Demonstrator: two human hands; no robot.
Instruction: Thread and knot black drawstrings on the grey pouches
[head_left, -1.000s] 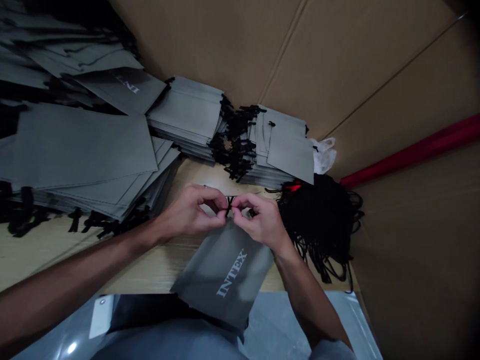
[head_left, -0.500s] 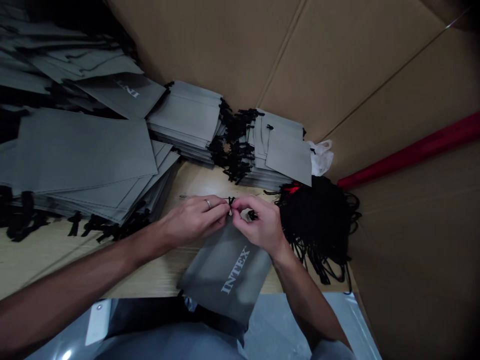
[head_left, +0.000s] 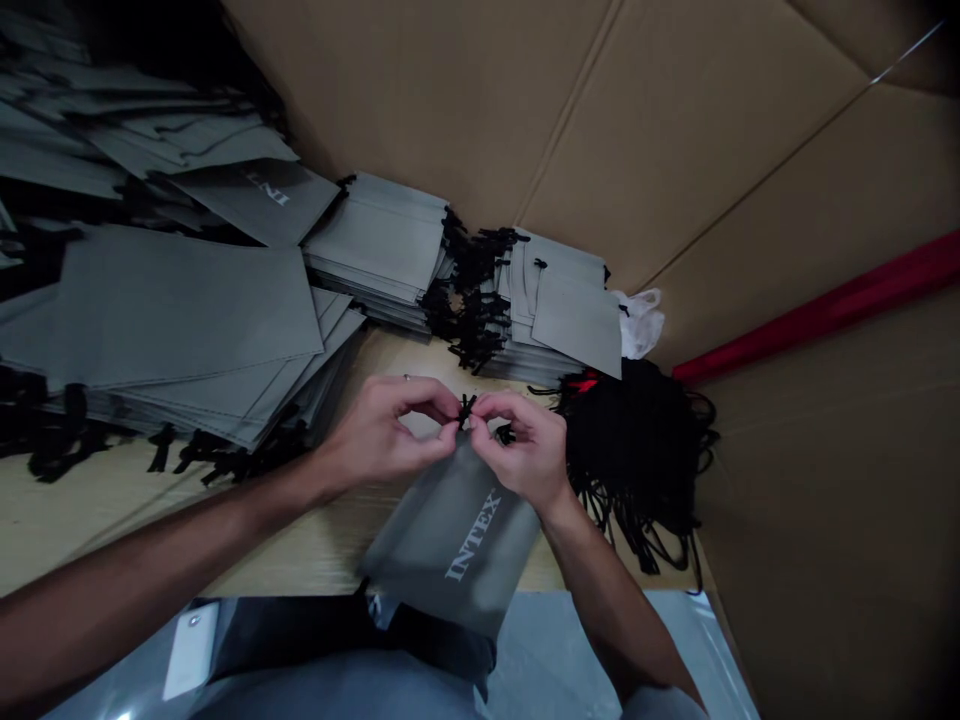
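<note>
- Scanning from left, I am seeing a gray pouch stack (head_left: 187, 305) lying flat, probably for easy reach.
- My left hand (head_left: 386, 430) is pinching a black cord (head_left: 466, 408), apparently steadying it.
- The INTEX pouch (head_left: 450, 530) is overhanging the table (head_left: 300, 568), likely putting its corded end between my hands.
- My right hand (head_left: 523, 447) is pinching the black cord opposite, probably for tension.
- A cord heap (head_left: 637, 455) is lying just beside it.
</note>
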